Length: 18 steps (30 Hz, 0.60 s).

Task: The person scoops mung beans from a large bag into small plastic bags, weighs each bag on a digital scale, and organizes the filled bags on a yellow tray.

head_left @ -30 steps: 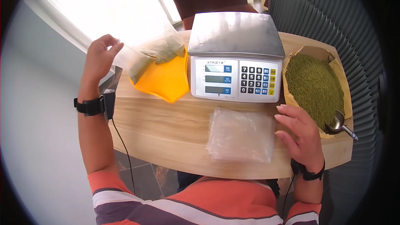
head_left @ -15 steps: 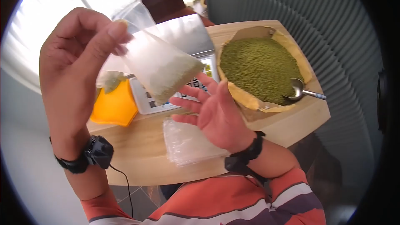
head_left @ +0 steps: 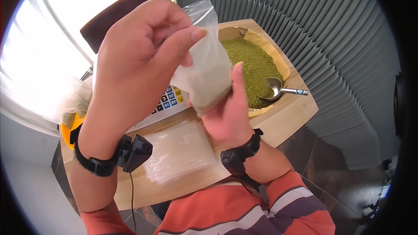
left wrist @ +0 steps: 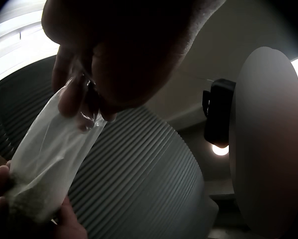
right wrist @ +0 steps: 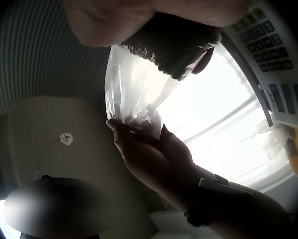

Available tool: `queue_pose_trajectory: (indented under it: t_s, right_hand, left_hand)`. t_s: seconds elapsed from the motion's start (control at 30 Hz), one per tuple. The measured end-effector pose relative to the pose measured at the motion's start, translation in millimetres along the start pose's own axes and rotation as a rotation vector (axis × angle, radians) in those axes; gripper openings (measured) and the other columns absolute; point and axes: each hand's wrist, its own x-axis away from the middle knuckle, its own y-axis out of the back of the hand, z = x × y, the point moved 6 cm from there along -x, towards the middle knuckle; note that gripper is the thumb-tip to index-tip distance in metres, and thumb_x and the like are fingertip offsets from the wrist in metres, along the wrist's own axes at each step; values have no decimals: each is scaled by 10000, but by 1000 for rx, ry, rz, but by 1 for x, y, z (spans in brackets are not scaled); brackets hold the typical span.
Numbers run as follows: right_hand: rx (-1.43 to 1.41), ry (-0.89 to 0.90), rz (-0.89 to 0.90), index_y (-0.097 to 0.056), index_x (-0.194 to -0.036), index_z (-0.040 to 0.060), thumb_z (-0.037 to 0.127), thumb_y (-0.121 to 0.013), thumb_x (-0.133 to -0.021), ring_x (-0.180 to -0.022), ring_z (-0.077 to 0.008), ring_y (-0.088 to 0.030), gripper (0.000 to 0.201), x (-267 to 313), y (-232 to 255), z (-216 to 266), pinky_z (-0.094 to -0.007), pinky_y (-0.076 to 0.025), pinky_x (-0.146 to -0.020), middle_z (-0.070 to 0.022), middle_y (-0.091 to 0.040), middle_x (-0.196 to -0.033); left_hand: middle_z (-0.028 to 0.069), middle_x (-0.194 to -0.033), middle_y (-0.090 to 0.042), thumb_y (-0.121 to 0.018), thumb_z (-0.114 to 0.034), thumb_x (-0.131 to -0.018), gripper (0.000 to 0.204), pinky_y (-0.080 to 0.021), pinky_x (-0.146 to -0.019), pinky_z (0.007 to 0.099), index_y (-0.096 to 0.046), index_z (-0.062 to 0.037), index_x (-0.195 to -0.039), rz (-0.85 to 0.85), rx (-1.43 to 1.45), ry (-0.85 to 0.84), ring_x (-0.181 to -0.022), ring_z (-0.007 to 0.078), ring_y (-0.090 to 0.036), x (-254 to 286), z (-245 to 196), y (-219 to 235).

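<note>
A clear zip bag (head_left: 210, 76) with greenish grains in its bottom hangs tilted in front of the chest. My left hand (head_left: 130, 67) pinches its upper part between thumb and fingers. Around the filled bottom, my right hand (head_left: 228, 119) holds the bag from below, thumb up along one side. In the left wrist view the bag (left wrist: 52, 149) narrows and wrinkles under the left fingertips. The right wrist view shows dark grains massed near the right palm (right wrist: 109, 20), with the left hand (right wrist: 159, 157) at the bag's other end.
Empty clear bags (head_left: 178, 150) lie stacked at the table's near edge. The scale's keypad (head_left: 167, 100) shows partly behind the left hand. A sack of green grains (head_left: 252, 67) with a metal scoop (head_left: 273, 89) stands at right; an orange tray (head_left: 67, 132) sits far left.
The left hand has come from the far left to the centre with a filled bag. The right hand has risen from beside the stacked bags and now holds the bag's bottom. The head view has turned right.
</note>
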Motion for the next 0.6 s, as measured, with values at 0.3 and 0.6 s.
queue_pose_trajectory:
  t_s: [0.3,0.6]
  right_hand:
    - [209,181,-88,-663,-1361,19,487,-542,-1173,-1165,-245,-737,519,-21,31,89,-424,-599,-1049,-120,-749,-1268]
    - [644,270,-116,-717,-1207,34,305,-662,-1143,-1002,-174,-766,283,-50,41,179,-350,-635,-911,-65,-779,-1126]
  left_hand:
    - [43,-854,-748,-637,-149,-1134,154,-595,-695,237,-679,-21,-1209,286,141,172,-746,81,-712,-23,17,-28]
    - [70,-1023,-768,-683,-256,-1134,333,-627,-852,246,-647,33,-1296,351,389,258,-906,111,-763,-43,87,-75]
